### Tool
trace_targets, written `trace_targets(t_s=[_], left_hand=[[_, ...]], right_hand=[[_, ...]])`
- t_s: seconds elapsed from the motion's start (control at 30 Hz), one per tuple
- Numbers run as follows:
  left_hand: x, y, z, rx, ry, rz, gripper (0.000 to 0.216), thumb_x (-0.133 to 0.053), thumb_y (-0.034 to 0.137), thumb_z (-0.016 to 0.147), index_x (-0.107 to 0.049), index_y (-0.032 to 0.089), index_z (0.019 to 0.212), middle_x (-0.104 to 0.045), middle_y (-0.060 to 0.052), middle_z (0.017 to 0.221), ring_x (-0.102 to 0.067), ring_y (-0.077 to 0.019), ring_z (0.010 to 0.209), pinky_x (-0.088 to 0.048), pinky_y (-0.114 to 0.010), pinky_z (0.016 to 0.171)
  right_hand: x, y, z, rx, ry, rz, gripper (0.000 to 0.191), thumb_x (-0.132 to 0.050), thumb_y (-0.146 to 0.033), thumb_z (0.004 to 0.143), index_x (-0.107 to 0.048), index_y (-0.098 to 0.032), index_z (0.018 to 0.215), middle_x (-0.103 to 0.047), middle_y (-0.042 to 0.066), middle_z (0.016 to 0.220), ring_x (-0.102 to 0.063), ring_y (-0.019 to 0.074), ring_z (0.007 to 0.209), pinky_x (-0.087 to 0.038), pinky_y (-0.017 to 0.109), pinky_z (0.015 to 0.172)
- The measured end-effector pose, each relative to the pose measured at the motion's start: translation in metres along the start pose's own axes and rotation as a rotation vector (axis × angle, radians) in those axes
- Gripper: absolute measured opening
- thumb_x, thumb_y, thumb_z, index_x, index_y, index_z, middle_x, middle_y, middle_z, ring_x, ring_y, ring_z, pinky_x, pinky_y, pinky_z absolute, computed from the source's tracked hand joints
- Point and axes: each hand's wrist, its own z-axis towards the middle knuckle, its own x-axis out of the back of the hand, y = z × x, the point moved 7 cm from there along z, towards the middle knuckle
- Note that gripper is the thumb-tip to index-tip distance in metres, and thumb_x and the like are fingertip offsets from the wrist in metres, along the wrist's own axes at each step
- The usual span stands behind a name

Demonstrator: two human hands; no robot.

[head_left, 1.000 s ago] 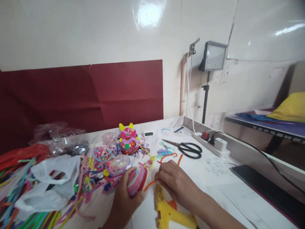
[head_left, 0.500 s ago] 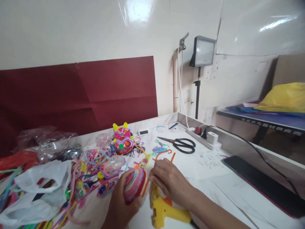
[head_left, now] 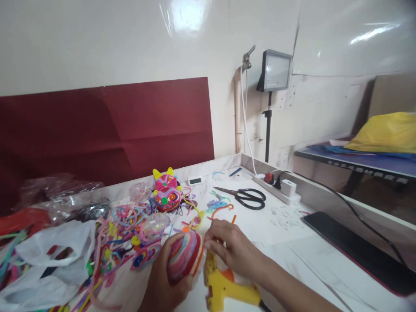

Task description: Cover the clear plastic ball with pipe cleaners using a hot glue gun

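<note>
My left hand (head_left: 164, 273) is wrapped round a rounded craft piece (head_left: 184, 256) covered in curved stripes of red, pink, orange and blue fuzzy pipe cleaner. An orange pipe cleaner (head_left: 234, 219) is pinched in my right hand (head_left: 232, 247); one end sticks up past the knuckles, and orange runs down the right edge of the piece. Just under my right hand lies a yellow glue gun (head_left: 218, 287), its nozzle partly covered by the fingers. My right fingertips are close beside the piece; whether they touch it I cannot tell.
Tangled pipe cleaners (head_left: 125, 216) and a white plastic bag (head_left: 55, 260) cover the left side. Behind stands a colourful eared craft figure (head_left: 166, 195). Black-handled scissors (head_left: 248, 198), a power strip (head_left: 287, 193) and a long black device (head_left: 357, 253) lie to the right.
The craft piece has turned slightly in my left hand. My right fingers have shifted a little, and the orange pipe cleaner's upper end shows lower and shorter.
</note>
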Motion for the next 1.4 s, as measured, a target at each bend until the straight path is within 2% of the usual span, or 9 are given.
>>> trace_targets(t_s=[0.37, 0.53, 0.67, 0.77, 0.87, 1.0, 1.17, 1.27, 1.4], left_hand=[[0.000, 0.013, -0.001, -0.054, -0.040, -0.093, 0.069, -0.066, 0.016, 0.067, -0.051, 0.024, 0.134, -0.061, -0.010, 0.133, -0.058, -0.0350, 0.123, -0.051, -0.043, 0.101], [-0.001, 0.016, -0.002, -0.030, -0.080, -0.169, 0.069, -0.071, 0.021, 0.066, -0.053, 0.025, 0.133, -0.059, -0.011, 0.136, -0.054, -0.0373, 0.126, -0.048, -0.045, 0.103], [-0.001, 0.020, -0.004, -0.015, -0.109, -0.215, 0.068, -0.076, 0.031, 0.067, -0.053, 0.027, 0.131, -0.059, -0.010, 0.135, -0.054, -0.0381, 0.126, -0.047, -0.046, 0.104], [-0.004, 0.020, -0.006, 0.037, -0.147, -0.258, 0.069, -0.076, 0.034, 0.068, -0.053, 0.027, 0.132, -0.058, -0.010, 0.135, -0.053, -0.0372, 0.127, -0.047, -0.045, 0.105], [-0.007, 0.018, -0.009, 0.085, -0.196, -0.311, 0.070, -0.074, 0.034, 0.069, -0.050, 0.028, 0.134, -0.055, -0.010, 0.139, -0.053, -0.0372, 0.127, -0.049, -0.044, 0.102], [-0.006, 0.021, -0.013, 0.079, -0.237, -0.335, 0.073, -0.076, 0.034, 0.067, -0.051, 0.030, 0.135, -0.057, -0.009, 0.137, -0.052, -0.0394, 0.127, -0.047, -0.048, 0.103], [-0.002, 0.022, -0.012, 0.122, -0.224, -0.297, 0.087, -0.079, 0.055, 0.060, -0.052, 0.024, 0.136, -0.055, -0.014, 0.138, -0.044, -0.0442, 0.132, -0.042, -0.052, 0.106], [-0.006, 0.023, -0.013, 0.129, -0.261, -0.337, 0.102, -0.076, 0.065, 0.058, -0.042, 0.022, 0.144, -0.049, -0.016, 0.144, -0.038, -0.0446, 0.137, -0.039, -0.054, 0.108], [-0.011, 0.034, -0.011, 0.069, -0.317, -0.419, 0.099, -0.070, 0.067, 0.067, -0.031, 0.025, 0.148, -0.041, -0.016, 0.149, -0.034, -0.0410, 0.140, -0.033, -0.053, 0.112]], right_hand=[[0.001, 0.010, 0.000, -0.166, -0.033, 0.184, 0.009, -0.065, -0.009, 0.078, -0.066, -0.017, 0.074, -0.062, 0.000, 0.072, -0.054, 0.0142, 0.068, -0.038, 0.025, 0.063], [-0.007, 0.025, -0.002, -0.294, -0.092, 0.384, 0.004, -0.069, -0.016, 0.074, -0.064, -0.016, 0.075, -0.055, -0.004, 0.064, -0.046, 0.0113, 0.060, -0.034, 0.023, 0.057], [-0.017, 0.034, -0.003, -0.363, -0.188, 0.590, 0.029, -0.079, -0.038, 0.069, -0.060, -0.017, 0.074, -0.047, -0.008, 0.058, -0.038, 0.0081, 0.053, -0.029, 0.022, 0.051], [-0.021, 0.038, -0.003, -0.398, -0.252, 0.690, 0.043, -0.086, -0.046, 0.059, -0.059, -0.016, 0.073, -0.051, -0.007, 0.058, -0.040, 0.0073, 0.053, -0.032, 0.021, 0.052], [-0.022, 0.040, -0.005, -0.429, -0.283, 0.739, 0.046, -0.089, -0.045, 0.054, -0.059, -0.016, 0.074, -0.057, -0.005, 0.062, -0.045, 0.0075, 0.054, -0.035, 0.021, 0.052], [-0.021, 0.041, -0.009, -0.472, -0.316, 0.777, 0.052, -0.093, -0.038, 0.051, -0.059, -0.018, 0.086, -0.060, -0.005, 0.072, -0.050, 0.0078, 0.055, -0.038, 0.020, 0.051], [-0.029, 0.034, -0.013, -0.482, -0.449, 0.910, 0.065, -0.092, -0.040, 0.053, -0.060, -0.020, 0.106, -0.065, 0.000, 0.096, -0.059, 0.0090, 0.064, -0.045, 0.023, 0.062], [-0.037, 0.032, -0.015, -0.481, -0.525, 1.019, 0.067, -0.091, -0.041, 0.056, -0.063, -0.020, 0.114, -0.068, 0.001, 0.100, -0.062, 0.0109, 0.072, -0.044, 0.023, 0.068], [-0.040, 0.038, -0.017, -0.489, -0.512, 1.052, 0.069, -0.091, -0.039, 0.059, -0.062, -0.022, 0.119, -0.070, 0.001, 0.098, -0.062, 0.0101, 0.070, -0.041, 0.020, 0.061]])
